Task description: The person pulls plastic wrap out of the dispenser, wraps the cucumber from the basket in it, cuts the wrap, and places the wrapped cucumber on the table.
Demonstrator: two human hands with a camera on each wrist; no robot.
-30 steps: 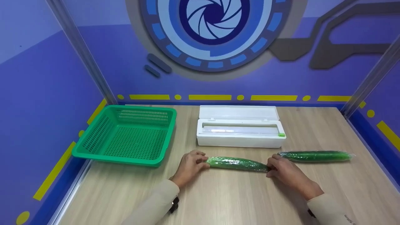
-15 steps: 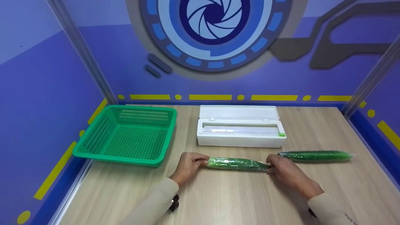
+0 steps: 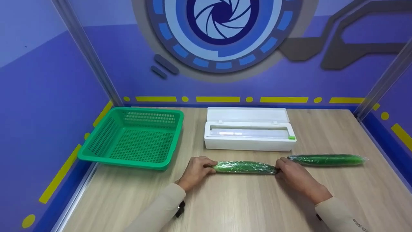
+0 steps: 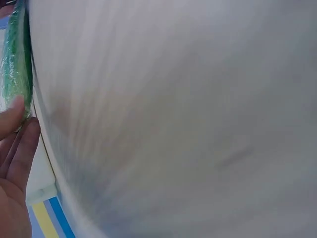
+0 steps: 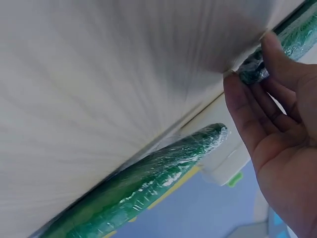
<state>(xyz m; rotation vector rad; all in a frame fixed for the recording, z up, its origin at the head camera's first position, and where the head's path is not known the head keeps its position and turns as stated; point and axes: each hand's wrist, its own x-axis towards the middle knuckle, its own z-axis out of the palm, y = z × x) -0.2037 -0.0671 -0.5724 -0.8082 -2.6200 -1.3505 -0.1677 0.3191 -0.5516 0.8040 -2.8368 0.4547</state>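
A cucumber (image 3: pixel 244 167) in clear plastic film lies crosswise on the table between both hands. My left hand (image 3: pixel 197 170) pinches its pale left end; in the left wrist view the thumb (image 4: pixel 14 116) lies over that end. At the darker right end, my right hand (image 3: pixel 296 176) pinches the tip between thumb and fingers, as the right wrist view shows. Just beyond the right hand lies a second film-wrapped cucumber (image 3: pixel 328 159), touched by neither hand as far as I can see.
Behind the cucumbers stands a white cling film box (image 3: pixel 251 145) with its lid raised, a film roll (image 3: pixel 248 132) inside and a green slider (image 3: pixel 291 137) at its right. A green mesh basket (image 3: pixel 128 162) sits at the left. Printed panels wall the wooden table (image 3: pixel 238 203).
The left hand's fingers have shifted slightly at the cucumber's left end. Its right end stays in the right hand. The whole view has moved a little.
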